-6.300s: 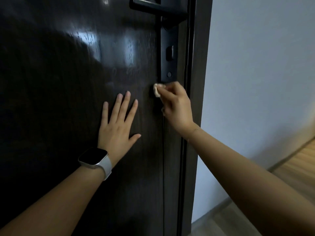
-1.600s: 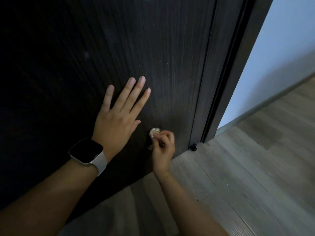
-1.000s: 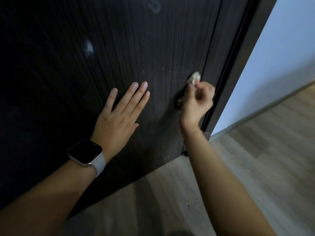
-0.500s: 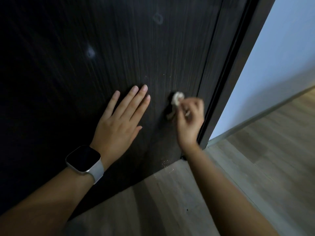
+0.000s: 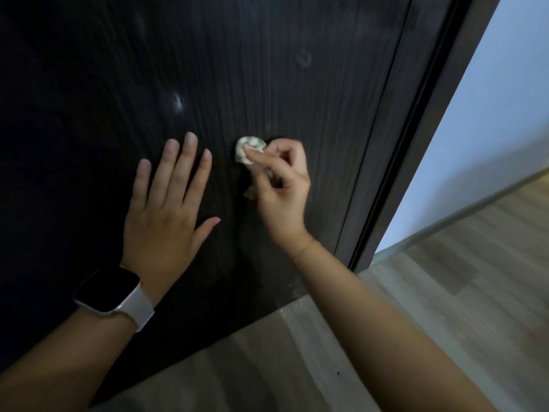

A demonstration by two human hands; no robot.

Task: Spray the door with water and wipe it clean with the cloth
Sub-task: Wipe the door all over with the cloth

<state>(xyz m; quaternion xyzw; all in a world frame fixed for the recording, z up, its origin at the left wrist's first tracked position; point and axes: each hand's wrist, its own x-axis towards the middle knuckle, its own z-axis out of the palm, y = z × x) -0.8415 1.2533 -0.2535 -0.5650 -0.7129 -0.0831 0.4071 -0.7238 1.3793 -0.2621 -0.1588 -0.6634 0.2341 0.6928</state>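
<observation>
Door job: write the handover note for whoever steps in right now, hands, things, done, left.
Left hand: open, flat against the door, fingers straight, bracing low on the panel. Smartwatch on that wrist.
Right hand: pinches the small wadded cloth and holds it to the door beside the left hand's fingertips.
Spray bottle: not in view.
Done: cannot say how much is wiped; the panel here is dark and blurred, with pale marks higher up.
Left: probably wipe those marks and the strip near the floor, then check the rest of the door.
</observation>
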